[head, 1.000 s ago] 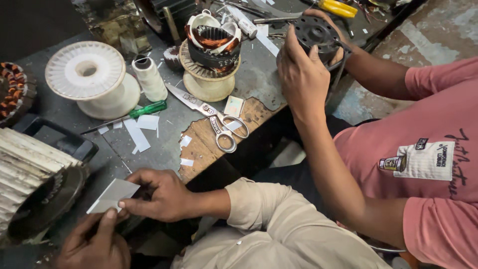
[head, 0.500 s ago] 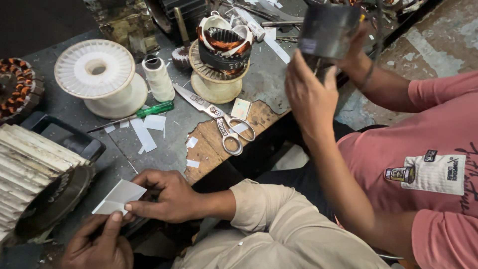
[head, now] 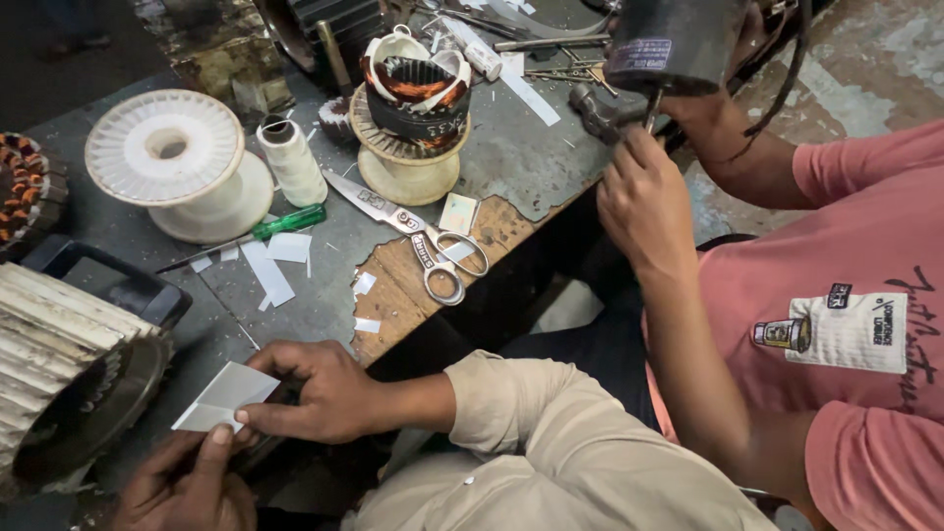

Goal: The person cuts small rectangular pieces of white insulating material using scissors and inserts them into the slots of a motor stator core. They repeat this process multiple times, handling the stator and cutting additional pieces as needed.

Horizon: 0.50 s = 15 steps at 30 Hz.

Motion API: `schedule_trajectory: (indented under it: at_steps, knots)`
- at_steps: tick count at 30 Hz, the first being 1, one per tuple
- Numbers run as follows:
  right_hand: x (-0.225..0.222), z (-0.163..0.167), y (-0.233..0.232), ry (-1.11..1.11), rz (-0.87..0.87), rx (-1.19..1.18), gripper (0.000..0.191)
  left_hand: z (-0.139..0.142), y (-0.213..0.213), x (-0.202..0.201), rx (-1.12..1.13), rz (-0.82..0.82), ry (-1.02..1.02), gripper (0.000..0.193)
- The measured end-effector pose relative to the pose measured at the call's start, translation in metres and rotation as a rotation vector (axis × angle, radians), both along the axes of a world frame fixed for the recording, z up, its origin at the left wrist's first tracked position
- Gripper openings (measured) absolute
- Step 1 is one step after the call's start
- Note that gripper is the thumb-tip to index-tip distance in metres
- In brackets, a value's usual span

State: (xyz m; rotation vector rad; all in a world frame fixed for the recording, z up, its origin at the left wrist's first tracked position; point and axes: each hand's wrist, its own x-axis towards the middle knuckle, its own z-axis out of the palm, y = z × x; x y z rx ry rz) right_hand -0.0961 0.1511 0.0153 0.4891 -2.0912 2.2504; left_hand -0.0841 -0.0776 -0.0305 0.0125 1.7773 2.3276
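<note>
Bench (head: 511, 162): grey sheet top, worn through to bare wood at the near edge. Scissors (head: 423, 241) lie on that worn patch; white spool (head: 177, 162) and green screwdriver (head: 285, 222) sit toward the left edge, paper scraps between. Right hand (head: 320, 388) and left hand (head: 187, 482) both pinch a folded white paper (head: 224, 395) off the near-left corner. Concrete floor (head: 865, 69) shows beyond the right edge

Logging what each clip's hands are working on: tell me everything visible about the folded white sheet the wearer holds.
The folded white sheet looks like thin, stiff paper, creased into overlapping flaps with one pointed corner. It is held low at the bench edge, roughly flat, beside the ribbed motor housing. The right hand pinches its right edge; the left hand touches its lower edge with fingertips from below.
</note>
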Motion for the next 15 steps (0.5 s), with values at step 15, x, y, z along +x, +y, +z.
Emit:
schedule_trajectory:
  at_steps: [15]
  knots:
    - [0.002,0.008,0.001,0.035,-0.036,0.062,0.028,0.028,0.012,0.008,-0.176,-0.014,0.237,0.028]
